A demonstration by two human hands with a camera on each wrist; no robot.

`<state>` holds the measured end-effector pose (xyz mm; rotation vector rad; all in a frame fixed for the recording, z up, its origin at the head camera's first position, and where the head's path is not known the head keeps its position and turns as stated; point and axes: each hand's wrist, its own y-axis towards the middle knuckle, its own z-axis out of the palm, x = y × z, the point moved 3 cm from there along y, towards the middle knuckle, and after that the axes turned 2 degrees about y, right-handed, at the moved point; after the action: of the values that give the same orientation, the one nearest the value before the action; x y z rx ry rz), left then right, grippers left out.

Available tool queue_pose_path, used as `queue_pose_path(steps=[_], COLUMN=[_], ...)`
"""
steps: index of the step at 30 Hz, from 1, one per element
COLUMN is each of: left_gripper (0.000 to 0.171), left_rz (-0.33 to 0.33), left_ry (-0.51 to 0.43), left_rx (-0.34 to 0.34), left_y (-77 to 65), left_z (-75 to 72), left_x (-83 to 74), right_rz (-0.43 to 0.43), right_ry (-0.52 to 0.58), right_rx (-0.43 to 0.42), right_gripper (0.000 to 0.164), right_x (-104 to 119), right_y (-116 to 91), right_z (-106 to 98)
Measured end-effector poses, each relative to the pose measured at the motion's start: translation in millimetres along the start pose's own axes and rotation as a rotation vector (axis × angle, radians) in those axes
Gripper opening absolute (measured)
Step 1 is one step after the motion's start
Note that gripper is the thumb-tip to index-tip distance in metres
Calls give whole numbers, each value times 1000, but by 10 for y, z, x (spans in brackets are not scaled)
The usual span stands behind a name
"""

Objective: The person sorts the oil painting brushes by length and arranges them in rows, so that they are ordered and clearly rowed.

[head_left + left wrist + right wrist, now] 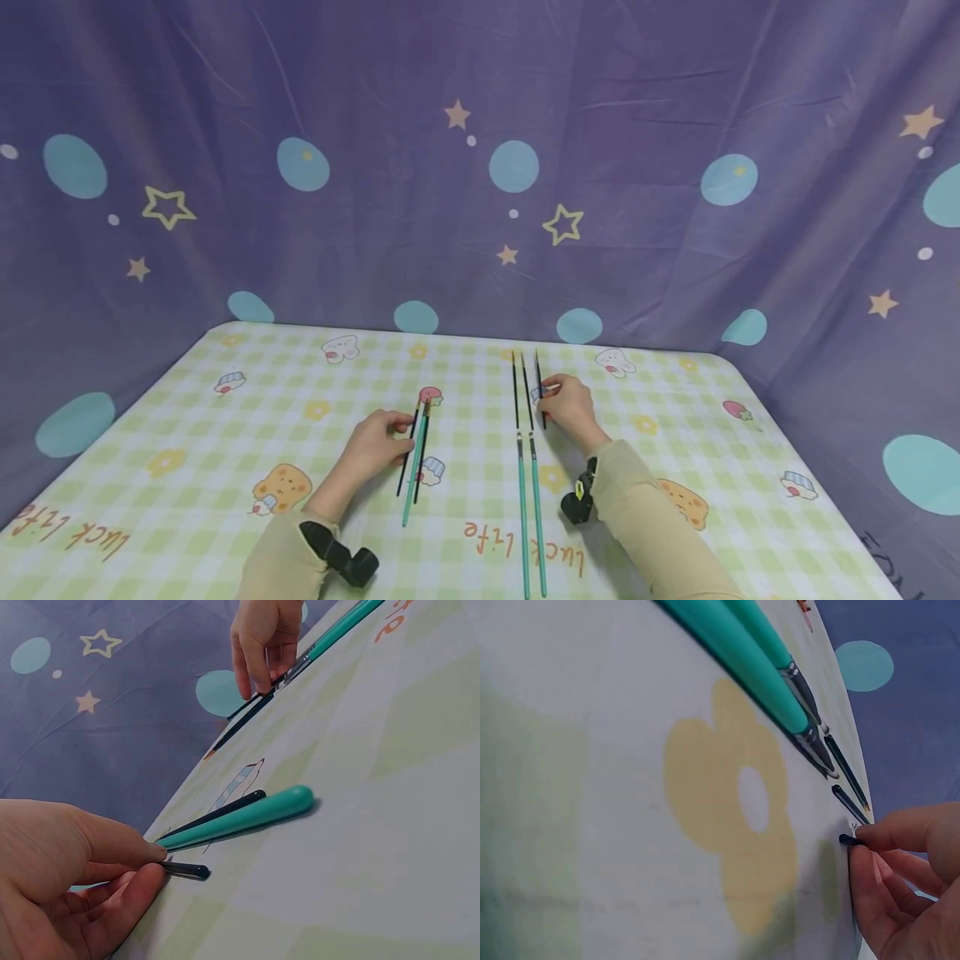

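Left of centre in the head view, my left hand (377,444) pinches a thin black paintbrush (402,477) between thumb and fingers. Beside that brush lie a teal paintbrush (409,497) and another black one (422,467), bristles toward the back. The left wrist view shows the pinched brush's rounded black end (196,870) poking out past my fingertips. My right hand (567,405) pinches a black paintbrush (537,367) farther back, at the right end of a row. Two more black paintbrushes (515,390) lie just left of it, roughly parallel.
Two teal paintbrushes (523,521) lie nearer me, their bristle ends close to the black handles' ends. A green-and-white checked cloth (247,433) with printed cartoons covers the table. Behind it hangs a purple curtain (375,208) with stars and dots.
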<state>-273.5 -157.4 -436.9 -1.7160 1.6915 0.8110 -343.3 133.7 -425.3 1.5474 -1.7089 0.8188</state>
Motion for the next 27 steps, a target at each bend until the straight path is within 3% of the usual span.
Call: queue_pose_path(steps=[16,23,27], left_gripper=[37,37,37], left_rz=[-3,4,5], left_ry=[5,2,8], left_rx=[-8,-11,-12], left_y=[-22,-14,-15], left_z=[1,-2,-6], left_x=[-7,1,-7], right_rz=[-12,-120,-160], right_ry=[-25,-89,-78], right_rx=[-32,-80,-43], right_gripper=[32,29,29], right_x=[21,195,335], right_y=[-51,-141,-241], right_z=[-21,10,82])
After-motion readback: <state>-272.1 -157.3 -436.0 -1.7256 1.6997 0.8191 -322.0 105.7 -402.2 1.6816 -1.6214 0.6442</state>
